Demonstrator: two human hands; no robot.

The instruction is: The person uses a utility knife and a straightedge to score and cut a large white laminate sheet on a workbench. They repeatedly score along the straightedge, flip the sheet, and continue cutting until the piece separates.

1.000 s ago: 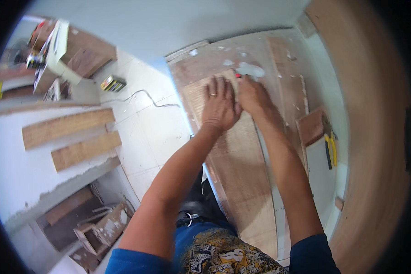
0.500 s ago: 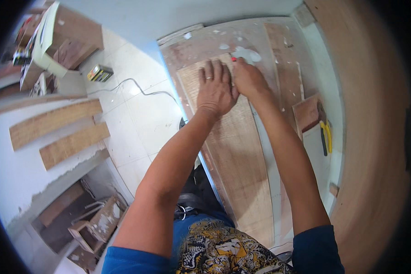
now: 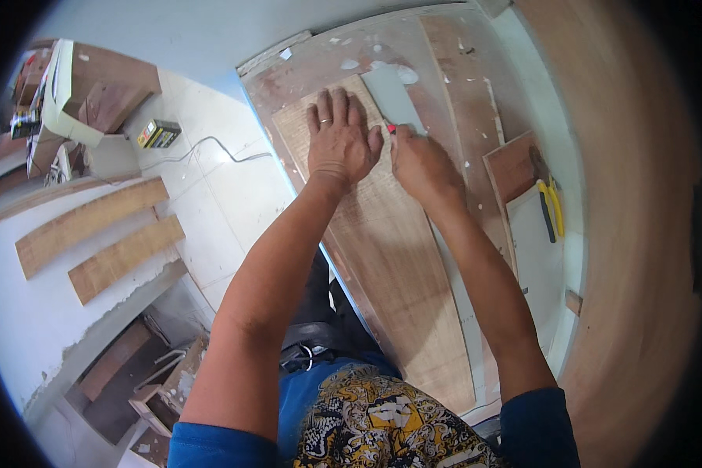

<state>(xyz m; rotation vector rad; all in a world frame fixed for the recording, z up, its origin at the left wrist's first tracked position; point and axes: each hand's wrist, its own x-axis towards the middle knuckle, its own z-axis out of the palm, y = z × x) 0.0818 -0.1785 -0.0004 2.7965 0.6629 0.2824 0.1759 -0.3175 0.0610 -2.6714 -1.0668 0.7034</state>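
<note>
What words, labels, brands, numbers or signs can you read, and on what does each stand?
None reads clearly.
Black-and-yellow container on the floor: print too small to read.
Small can at far left: label too small and blurred.
Patterned shirt front: printed design, no words I can make out.

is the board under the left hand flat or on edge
The board lies flat: its broad face shows, with the left hand resting on it.

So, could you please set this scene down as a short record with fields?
left hand: laid flat on the wooden board
right hand: gripping a red-marked tool at the board's right edge
farther right: pliers with black and yellow handles
farther left: two wooden strips on a white surface
tiled floor: dark-and-yellow container, grey cable
</note>
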